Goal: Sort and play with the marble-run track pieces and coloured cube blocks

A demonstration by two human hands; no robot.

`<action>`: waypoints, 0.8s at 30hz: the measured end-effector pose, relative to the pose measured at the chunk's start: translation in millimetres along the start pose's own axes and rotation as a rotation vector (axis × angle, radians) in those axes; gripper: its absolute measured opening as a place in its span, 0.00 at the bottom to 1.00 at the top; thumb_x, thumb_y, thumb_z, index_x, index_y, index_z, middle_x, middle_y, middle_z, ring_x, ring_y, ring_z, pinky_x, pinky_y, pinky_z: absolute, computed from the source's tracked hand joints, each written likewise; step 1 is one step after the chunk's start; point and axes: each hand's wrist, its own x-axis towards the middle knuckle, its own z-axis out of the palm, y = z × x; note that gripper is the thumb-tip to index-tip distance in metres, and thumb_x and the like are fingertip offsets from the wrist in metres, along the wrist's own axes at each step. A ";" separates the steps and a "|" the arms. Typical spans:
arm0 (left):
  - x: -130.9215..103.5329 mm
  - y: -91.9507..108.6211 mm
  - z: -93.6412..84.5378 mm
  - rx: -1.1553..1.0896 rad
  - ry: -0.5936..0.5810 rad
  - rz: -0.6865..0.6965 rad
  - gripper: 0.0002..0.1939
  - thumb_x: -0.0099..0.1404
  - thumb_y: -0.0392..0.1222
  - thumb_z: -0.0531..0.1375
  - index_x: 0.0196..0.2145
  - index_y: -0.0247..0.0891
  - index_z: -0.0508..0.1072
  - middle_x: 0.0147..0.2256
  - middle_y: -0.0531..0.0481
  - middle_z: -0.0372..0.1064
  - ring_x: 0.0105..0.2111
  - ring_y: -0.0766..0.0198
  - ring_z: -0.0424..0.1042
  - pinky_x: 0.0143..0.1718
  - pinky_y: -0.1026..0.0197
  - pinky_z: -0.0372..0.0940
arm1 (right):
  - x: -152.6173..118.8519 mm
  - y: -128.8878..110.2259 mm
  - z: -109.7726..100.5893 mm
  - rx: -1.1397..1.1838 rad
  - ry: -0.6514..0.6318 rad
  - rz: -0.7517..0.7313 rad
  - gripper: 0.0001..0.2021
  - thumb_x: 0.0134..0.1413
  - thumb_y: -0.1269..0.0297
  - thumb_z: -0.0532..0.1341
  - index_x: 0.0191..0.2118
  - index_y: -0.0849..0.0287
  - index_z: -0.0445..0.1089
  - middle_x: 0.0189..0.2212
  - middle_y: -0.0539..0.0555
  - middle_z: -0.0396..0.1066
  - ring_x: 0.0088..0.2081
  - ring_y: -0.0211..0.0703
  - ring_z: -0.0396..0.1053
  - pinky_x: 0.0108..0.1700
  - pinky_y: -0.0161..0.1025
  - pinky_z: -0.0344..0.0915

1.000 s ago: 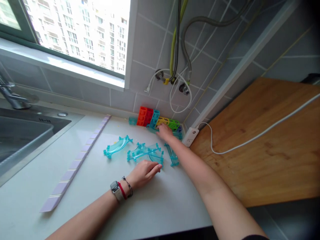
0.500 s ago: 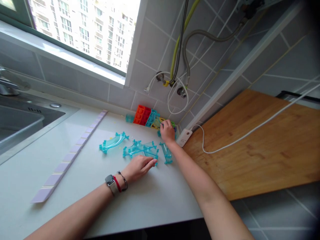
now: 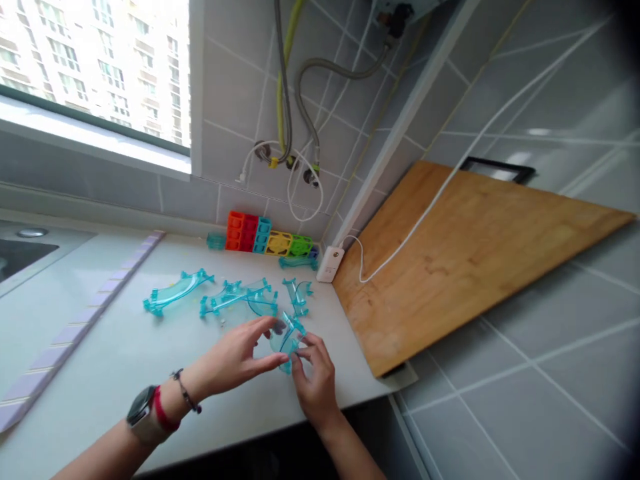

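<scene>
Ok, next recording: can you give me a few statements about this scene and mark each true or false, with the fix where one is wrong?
1. The right grip holds a clear teal piece. True.
2. The watch is worn on the right arm. False: it is on the left arm.
3. The yellow block sits between a blue block and a green block. True.
4. The wooden board is to the left of the lilac strip in the picture. False: it is to the strip's right.
5. The left grip is reaching into the sink. False: it is at the teal piece, beside the right grip.
</scene>
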 end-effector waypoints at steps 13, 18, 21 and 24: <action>-68.1 7.3 49.6 -0.101 0.281 -0.260 0.23 0.67 0.51 0.61 0.56 0.41 0.68 0.49 0.42 0.75 0.46 0.52 0.79 0.46 0.53 0.77 | 5.2 9.8 4.3 0.262 -0.404 0.211 0.35 0.46 0.58 0.75 0.61 0.48 0.66 0.50 0.53 0.78 0.51 0.50 0.76 0.52 0.41 0.70; -59.5 4.9 48.7 -0.066 0.183 -0.324 0.18 0.66 0.53 0.62 0.47 0.38 0.72 0.38 0.46 0.77 0.37 0.55 0.77 0.38 0.57 0.74 | 8.0 12.6 3.2 0.215 -0.411 0.095 0.16 0.51 0.59 0.71 0.47 0.55 0.76 0.43 0.52 0.78 0.41 0.45 0.75 0.45 0.37 0.70; -56.9 5.7 47.1 -0.109 0.190 -0.339 0.18 0.65 0.54 0.63 0.43 0.37 0.74 0.36 0.46 0.78 0.36 0.55 0.76 0.38 0.57 0.72 | 6.7 14.2 6.2 0.221 -0.392 0.081 0.20 0.51 0.57 0.71 0.50 0.57 0.76 0.42 0.54 0.78 0.39 0.45 0.75 0.44 0.38 0.70; -55.5 9.8 47.7 -0.158 0.251 -0.348 0.20 0.62 0.55 0.65 0.43 0.37 0.75 0.38 0.45 0.78 0.38 0.54 0.77 0.40 0.57 0.72 | 4.5 15.7 9.4 0.290 -0.379 0.059 0.19 0.55 0.55 0.70 0.51 0.55 0.77 0.45 0.55 0.78 0.44 0.46 0.75 0.50 0.40 0.70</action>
